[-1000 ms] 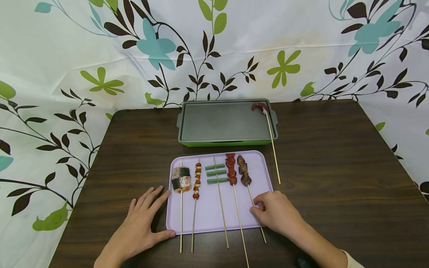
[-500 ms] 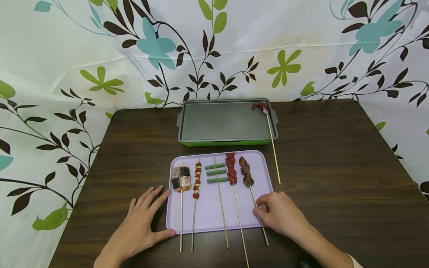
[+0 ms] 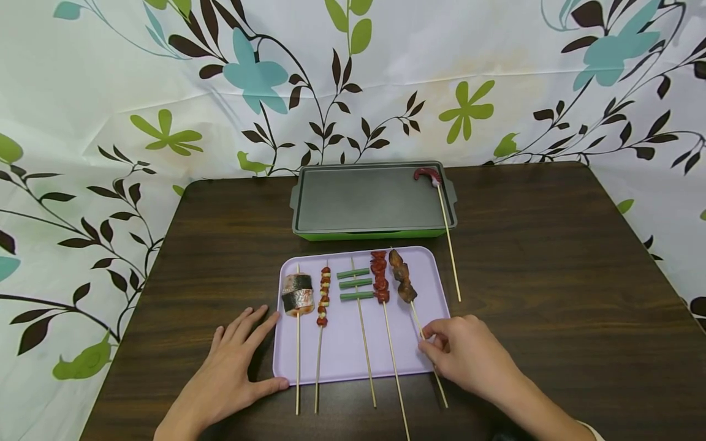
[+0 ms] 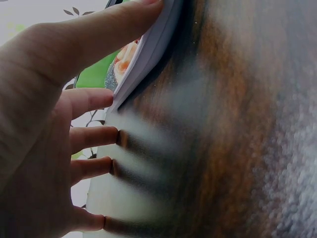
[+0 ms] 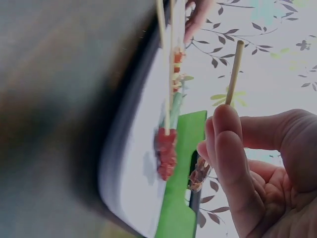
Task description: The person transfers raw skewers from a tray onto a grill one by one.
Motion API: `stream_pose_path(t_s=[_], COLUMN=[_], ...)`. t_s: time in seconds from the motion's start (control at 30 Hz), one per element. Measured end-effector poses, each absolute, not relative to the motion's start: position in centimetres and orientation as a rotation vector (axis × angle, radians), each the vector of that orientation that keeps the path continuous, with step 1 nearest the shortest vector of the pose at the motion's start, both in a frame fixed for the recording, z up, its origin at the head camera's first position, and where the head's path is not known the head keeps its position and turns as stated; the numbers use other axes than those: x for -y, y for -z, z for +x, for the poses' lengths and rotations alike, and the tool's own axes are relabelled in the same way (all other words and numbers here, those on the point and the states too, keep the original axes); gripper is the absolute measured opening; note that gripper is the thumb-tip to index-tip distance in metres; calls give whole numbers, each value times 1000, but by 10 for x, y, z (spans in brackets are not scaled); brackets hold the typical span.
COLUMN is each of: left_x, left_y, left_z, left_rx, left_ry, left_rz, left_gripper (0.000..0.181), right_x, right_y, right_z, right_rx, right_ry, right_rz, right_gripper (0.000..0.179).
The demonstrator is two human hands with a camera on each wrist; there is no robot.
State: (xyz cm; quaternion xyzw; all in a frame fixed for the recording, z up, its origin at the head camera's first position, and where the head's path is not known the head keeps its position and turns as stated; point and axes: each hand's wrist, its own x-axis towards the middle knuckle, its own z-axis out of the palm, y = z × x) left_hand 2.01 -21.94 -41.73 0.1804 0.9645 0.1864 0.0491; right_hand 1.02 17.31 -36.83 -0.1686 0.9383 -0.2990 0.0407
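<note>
My right hand (image 3: 466, 352) pinches the stick of a brown meat skewer (image 3: 404, 278) between thumb and fingers. In the right wrist view the skewer's stick end (image 5: 235, 72) sticks out past the fingertips, and its meat shows above the tray. My left hand (image 3: 231, 367) lies spread at the left side of the lilac tray (image 3: 342, 352), index fingertip and thumb at its rim. On the tray lie a fish-and-skin-like skewer (image 3: 298, 294), a thin red-and-white skewer (image 3: 323, 300), a green-stalk skewer (image 3: 355, 284) and a red meat skewer (image 3: 380, 278), sticks pointing toward me.
Behind the tray stands a green-sided griddle (image 3: 358, 199) with a dark flat plate. A tentacle skewer (image 3: 428, 176) lies across its right corner, its stick reaching down over the dark wooden table (image 3: 551, 275). A leaf-patterned cloth (image 3: 386, 73) hangs behind the table.
My right hand has shifted slightly right and raised the brown meat skewer a little off the tray. My left hand and the other skewers stay where they were.
</note>
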Motion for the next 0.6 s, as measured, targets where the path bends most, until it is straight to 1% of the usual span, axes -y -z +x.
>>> stream_pose_path(t_s=[0.13,0.3,0.47,0.6], left_x=[220,220,220,220], left_y=[418,418,418,417], left_z=[21,21,21,21], left_rx=[-2940,-2938,-2933,-2935], left_ry=[-565,-565,-559,-558], left_rz=[544,541,536,539], left_gripper=[103,104,104,104], right_x=[-173,-174,-178,-183], right_y=[359,347,335,328], right_z=[6,-4,-23,-43], right_rx=[-2892,-2915,-2907,-2899], right_ry=[935,945,987,999], right_rz=[-524,-470,-439,-401], right_gripper=[3,5,2,4])
